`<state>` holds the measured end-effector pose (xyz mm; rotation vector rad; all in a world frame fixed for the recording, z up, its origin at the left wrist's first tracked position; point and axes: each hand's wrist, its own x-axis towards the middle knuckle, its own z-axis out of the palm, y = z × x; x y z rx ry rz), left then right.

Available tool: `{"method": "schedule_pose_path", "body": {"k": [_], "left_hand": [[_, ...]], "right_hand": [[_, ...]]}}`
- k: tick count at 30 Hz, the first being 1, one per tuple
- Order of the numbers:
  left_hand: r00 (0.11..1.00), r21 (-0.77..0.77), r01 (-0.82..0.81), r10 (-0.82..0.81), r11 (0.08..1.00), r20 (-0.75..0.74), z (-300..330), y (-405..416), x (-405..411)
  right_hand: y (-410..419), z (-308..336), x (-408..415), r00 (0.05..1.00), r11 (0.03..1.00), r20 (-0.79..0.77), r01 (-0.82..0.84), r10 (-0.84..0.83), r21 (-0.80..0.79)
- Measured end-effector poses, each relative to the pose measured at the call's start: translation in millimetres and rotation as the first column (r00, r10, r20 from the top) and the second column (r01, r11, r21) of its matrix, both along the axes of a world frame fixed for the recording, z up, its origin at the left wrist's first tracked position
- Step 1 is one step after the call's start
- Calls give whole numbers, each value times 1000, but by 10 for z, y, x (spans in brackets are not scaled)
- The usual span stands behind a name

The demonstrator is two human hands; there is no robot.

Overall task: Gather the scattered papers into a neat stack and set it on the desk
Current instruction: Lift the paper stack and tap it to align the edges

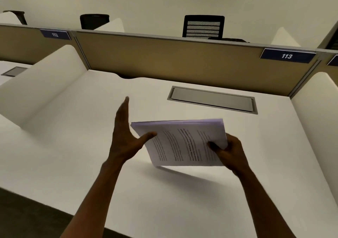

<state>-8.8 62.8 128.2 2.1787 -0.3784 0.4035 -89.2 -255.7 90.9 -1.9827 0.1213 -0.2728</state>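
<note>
Counter (73, 146): white, bare of loose sheets in view; paper stack (184, 142) held tilted above its middle, near corner lowest, shadow below. Right hand (228, 153) fingers pinch the stack's right edge; left hand (124, 137) flat and open, thumb touching the left edge. Risk: one-sided pinch lets sheets fan or slide on setting down; grey cable hatch (212, 99) behind, no obstruction.

Black chair (203, 26) behind tan partition (164, 58), label 113 (287, 55).
</note>
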Motion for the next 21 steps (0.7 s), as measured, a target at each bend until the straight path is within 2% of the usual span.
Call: {"method": "schedule_pose_path", "body": {"k": [1, 2, 4, 6, 9, 11, 12, 13, 14, 15, 16, 17, 19, 21], "left_hand": [[993, 116, 33, -45, 993, 107, 143, -47, 25], [985, 203, 89, -116, 975, 129, 281, -105, 40], [965, 272, 263, -258, 926, -54, 471, -253, 61], [909, 218, 392, -340, 894, -239, 495, -369, 74], [920, 82, 340, -314, 937, -234, 355, -390, 92], [926, -64, 278, -285, 958, -249, 271, -300, 84], [924, -170, 237, -276, 957, -266, 246, -240, 70], [922, -273, 190, -267, 943, -281, 186, -178, 68], [916, -386, 140, -267, 912, -299, 144, -140, 45], [911, -477, 104, -277, 873, -307, 80, -117, 28], [905, -543, 80, -289, 836, -312, 36, -120, -4], [898, -583, 76, -309, 809, -312, -30, -134, -28], [889, -613, 67, -326, 787, -321, -97, -184, -73], [877, -610, 60, -334, 790, -347, -190, -223, -100]], "right_hand": [[-15, 147, 23, 998, 995, 36, -38, 42, -90], [-21, 295, 53, 994, 983, 64, -71, 83, -171], [11, 576, 119, 980, 937, 114, -116, 161, -331], [102, 818, 153, 961, 880, 146, -145, 233, -452], [110, 1059, 156, 941, 836, 157, -180, 300, -518], [-47, 1077, 145, 954, 838, 209, -72, 217, -541], [-132, 1042, 144, 960, 874, 249, 11, 127, -486], [-188, 983, 140, 965, 933, 261, 78, 18, -351], [-194, 904, 133, 977, 988, 208, 81, -53, -130], [-157, 793, 128, 993, 992, 115, 22, -37, 123], [-88, 664, 120, 997, 943, 44, -77, 66, 323], [8, 545, 99, 982, 880, 16, -176, 188, 442], [215, 351, 58, 939, 794, 58, -319, 339, 517], [404, 218, 48, 962, 798, 108, -268, 250, 539]]}}
